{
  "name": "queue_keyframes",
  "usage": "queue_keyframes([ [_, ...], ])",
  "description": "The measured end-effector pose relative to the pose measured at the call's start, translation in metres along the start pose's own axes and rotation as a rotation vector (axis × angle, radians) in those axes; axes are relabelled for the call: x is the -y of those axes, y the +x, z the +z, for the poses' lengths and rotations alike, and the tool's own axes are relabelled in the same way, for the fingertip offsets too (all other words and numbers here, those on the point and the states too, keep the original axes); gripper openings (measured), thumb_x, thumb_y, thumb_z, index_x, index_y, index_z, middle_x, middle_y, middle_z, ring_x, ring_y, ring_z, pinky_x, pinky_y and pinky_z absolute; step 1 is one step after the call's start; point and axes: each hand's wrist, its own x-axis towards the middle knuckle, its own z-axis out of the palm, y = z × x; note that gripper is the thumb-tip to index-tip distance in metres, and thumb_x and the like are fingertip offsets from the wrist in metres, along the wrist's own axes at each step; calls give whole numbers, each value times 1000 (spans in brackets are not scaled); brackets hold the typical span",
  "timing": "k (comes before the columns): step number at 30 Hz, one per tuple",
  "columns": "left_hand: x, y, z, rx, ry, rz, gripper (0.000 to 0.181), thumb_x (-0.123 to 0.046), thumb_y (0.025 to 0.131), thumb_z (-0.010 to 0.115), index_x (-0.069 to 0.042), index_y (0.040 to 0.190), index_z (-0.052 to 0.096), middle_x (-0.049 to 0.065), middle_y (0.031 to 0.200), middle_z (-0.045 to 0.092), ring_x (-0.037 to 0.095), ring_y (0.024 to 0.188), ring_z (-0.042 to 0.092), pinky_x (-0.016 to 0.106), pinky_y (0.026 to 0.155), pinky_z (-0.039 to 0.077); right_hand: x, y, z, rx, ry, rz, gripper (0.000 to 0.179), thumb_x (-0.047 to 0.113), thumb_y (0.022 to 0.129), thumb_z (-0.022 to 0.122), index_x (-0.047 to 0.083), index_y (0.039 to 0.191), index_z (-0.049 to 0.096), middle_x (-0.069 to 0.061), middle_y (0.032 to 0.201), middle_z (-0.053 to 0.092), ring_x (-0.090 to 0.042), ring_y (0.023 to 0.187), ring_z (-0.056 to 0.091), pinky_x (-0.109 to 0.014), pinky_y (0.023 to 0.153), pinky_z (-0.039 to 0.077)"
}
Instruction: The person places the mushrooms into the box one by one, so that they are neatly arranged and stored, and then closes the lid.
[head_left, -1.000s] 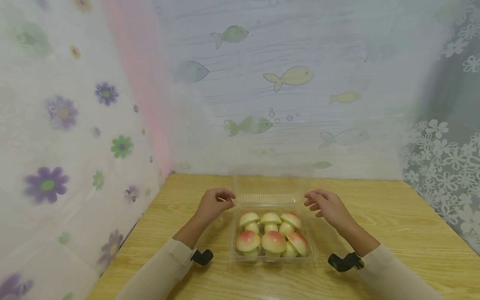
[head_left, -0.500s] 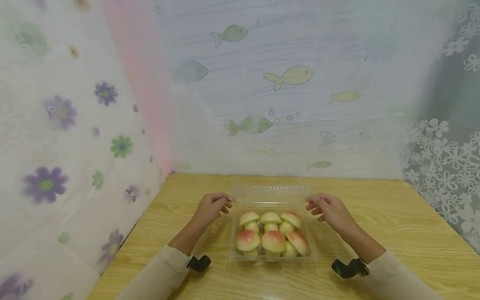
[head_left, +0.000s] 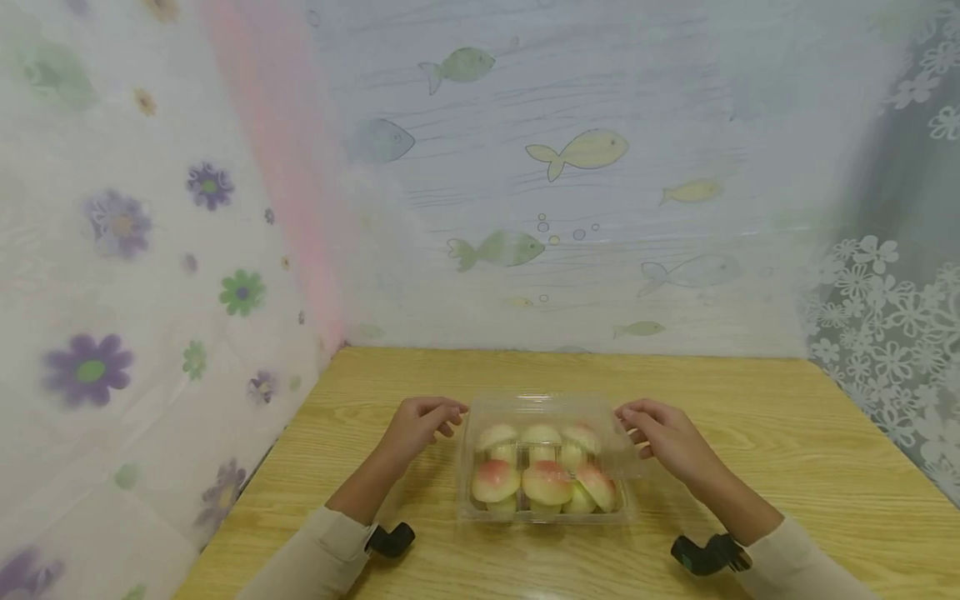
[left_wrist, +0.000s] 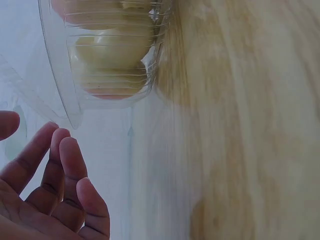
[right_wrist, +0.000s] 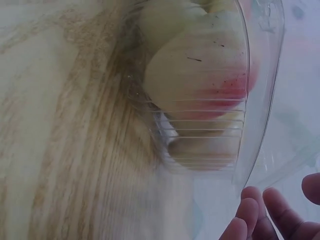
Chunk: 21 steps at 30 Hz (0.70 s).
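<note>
A clear plastic clamshell box (head_left: 551, 518) sits on the table holding several pale yellow mushroom-shaped pieces (head_left: 496, 482) with red-tinged caps. Its hinged lid (head_left: 543, 405) leans forward at a slant over the back row. My left hand (head_left: 420, 427) is at the box's back left corner, fingers bent loosely and thumb apart. In the left wrist view the fingertips (left_wrist: 61, 134) are right at the rim. At the back right corner, my right hand (head_left: 663, 433) has its fingers by the lid's edge. The right wrist view shows fingertips (right_wrist: 251, 194) just below the rim's corner.
The box stands on a wood-grain table (head_left: 360, 375). A fish-patterned curtain (head_left: 487, 167) hangs behind it, with a flowered sheet (head_left: 135, 292) along the left and white flower lace (head_left: 885, 325) at the right. Black wrist mounts (head_left: 392, 540) stick out from both sleeves.
The lid has swung forward from standing up behind the box to slanting over the back row. Both hands have come slightly toward me, and the forearms have drawn back.
</note>
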Motion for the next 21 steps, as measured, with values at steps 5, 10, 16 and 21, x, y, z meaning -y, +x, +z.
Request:
queue_keyframes([
  [5, 3, -6, 0, 32, -11, -14, 22, -29, 102, 66, -21, 119, 78, 5, 123, 71, 24, 95, 66, 42, 84, 54, -1, -5, 2, 7, -21, -5, 41, 32, 110, 55, 1, 136, 61, -17, 128, 65, -22, 99, 64, -34, 78, 61],
  [10, 2, -11, -1, 53, 8, 10, 23, -25, 102, 67, -20, 122, 76, 7, 123, 71, 23, 95, 66, 40, 76, 54, -3, -9, 1, 15, -31, 2, 38, 32, 109, 57, 3, 134, 61, -15, 129, 66, -23, 101, 64, -35, 79, 60],
  [16, 2, -16, -2, 95, 49, 49, 26, -24, 99, 71, -19, 125, 75, 8, 119, 71, 23, 96, 69, 41, 77, 58, -7, -14, 1, 30, -20, 14, 38, 30, 106, 61, 4, 134, 61, -15, 131, 65, -22, 104, 64, -35, 79, 60],
  [21, 2, -18, -5, 149, 89, 63, 34, -22, 96, 74, -21, 130, 71, 7, 117, 69, 22, 96, 68, 41, 71, 57, -8, -17, 0, 53, 1, 22, 38, 28, 105, 62, 4, 136, 60, -14, 132, 64, -23, 104, 64, -36, 78, 60],
])
